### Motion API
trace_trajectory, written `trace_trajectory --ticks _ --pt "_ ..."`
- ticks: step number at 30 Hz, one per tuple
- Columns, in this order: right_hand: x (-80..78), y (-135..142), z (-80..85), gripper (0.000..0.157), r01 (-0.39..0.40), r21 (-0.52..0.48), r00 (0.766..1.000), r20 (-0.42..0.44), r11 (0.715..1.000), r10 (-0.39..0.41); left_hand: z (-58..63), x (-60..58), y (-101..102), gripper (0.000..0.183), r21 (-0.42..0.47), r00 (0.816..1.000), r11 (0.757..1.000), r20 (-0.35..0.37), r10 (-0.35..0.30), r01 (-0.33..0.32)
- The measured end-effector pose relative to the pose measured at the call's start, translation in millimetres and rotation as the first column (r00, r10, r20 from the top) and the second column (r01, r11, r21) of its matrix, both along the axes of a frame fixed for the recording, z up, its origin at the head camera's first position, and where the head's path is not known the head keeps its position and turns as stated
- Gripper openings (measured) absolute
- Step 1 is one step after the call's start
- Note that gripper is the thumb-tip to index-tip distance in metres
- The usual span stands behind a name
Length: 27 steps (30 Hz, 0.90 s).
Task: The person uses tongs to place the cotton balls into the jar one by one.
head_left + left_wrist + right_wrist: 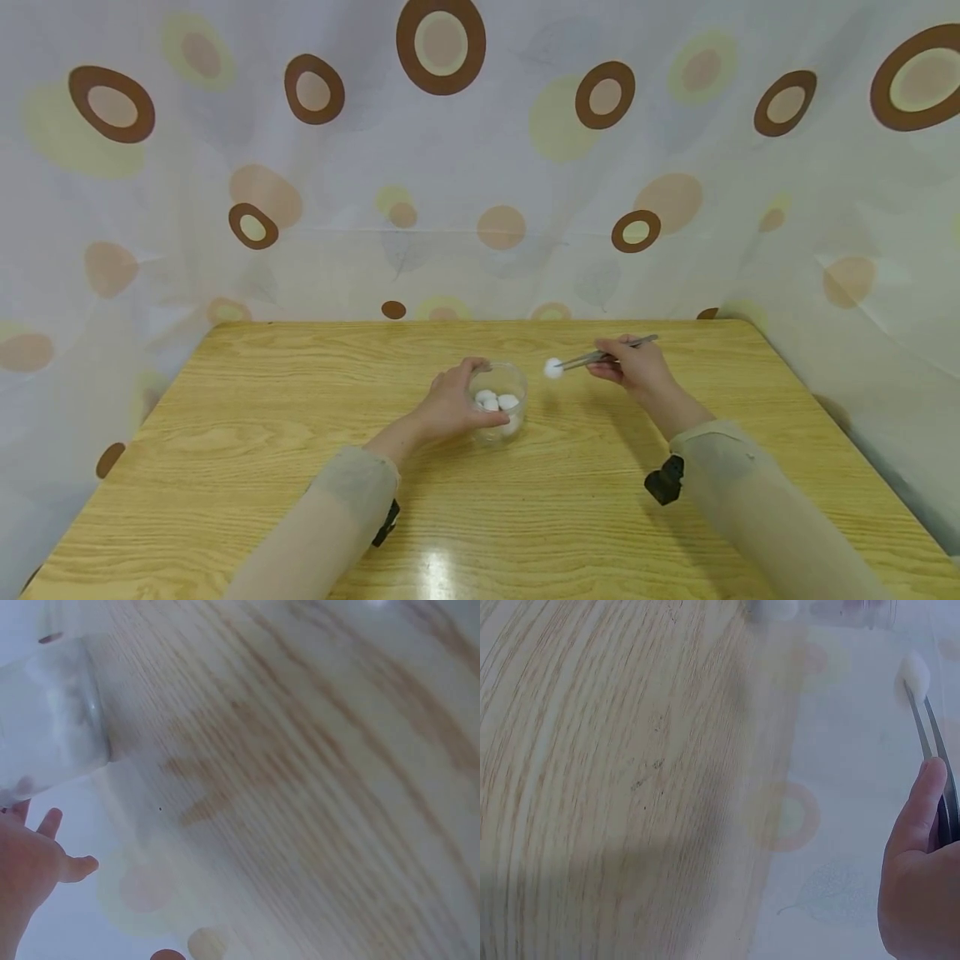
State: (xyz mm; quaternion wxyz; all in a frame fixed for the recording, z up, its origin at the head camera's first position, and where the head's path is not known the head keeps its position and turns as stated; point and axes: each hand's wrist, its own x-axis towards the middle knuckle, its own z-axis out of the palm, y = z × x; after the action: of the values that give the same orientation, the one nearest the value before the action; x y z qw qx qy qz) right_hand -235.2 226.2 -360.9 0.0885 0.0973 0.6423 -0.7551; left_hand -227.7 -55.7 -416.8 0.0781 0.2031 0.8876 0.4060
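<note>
In the head view my left hand (448,406) grips a clear plastic jar (517,382), thumb on the near side and fingers round the far side. Several white cotton balls (508,402) lie inside it. To the right, my right hand (636,367) pinches metal tweezers (581,361). Their tips hold one cotton ball (553,368) in the air, a short way right of the jar's rim. The right wrist view shows this cotton ball (914,676) between the tweezer tips. The left wrist view catches the jar (52,720) only in part, with the left hand (34,859) beside it.
The jar stands on a wooden table (300,375) with a light grain. A patterned white sheet (480,167) with brown and yellow circles rises behind the table and along both sides. Dark wrist devices (665,481) sit under both sleeves.
</note>
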Motion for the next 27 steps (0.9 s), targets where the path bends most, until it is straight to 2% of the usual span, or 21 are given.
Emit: trace_trajectory --ticks 4,10,20,27 --pt "-0.4 -2.3 2.4 0.019 0.011 -0.034 1.000 0.006 0.999 -0.011 2.4 0.4 0.3 0.086 -0.003 1.000 1.000 0.012 0.002 -0.002" --pt "-0.5 -12.1 9.7 0.013 0.005 -0.056 1.000 0.013 0.998 -0.004 4.7 0.2 -0.1 0.086 -0.012 1.000 1.000 0.013 -0.012 0.012" --pt "3.8 -38.8 11.1 0.010 -0.057 -0.020 0.998 -0.035 0.998 0.056 2.6 -4.1 7.6 0.086 -0.022 1.000 0.999 -0.008 -0.027 0.027" --pt "2.5 -53.3 7.1 0.011 -0.080 0.012 0.995 -0.061 0.997 0.081 2.7 -4.5 9.2 0.085 -0.024 1.000 1.000 -0.006 -0.006 0.006"
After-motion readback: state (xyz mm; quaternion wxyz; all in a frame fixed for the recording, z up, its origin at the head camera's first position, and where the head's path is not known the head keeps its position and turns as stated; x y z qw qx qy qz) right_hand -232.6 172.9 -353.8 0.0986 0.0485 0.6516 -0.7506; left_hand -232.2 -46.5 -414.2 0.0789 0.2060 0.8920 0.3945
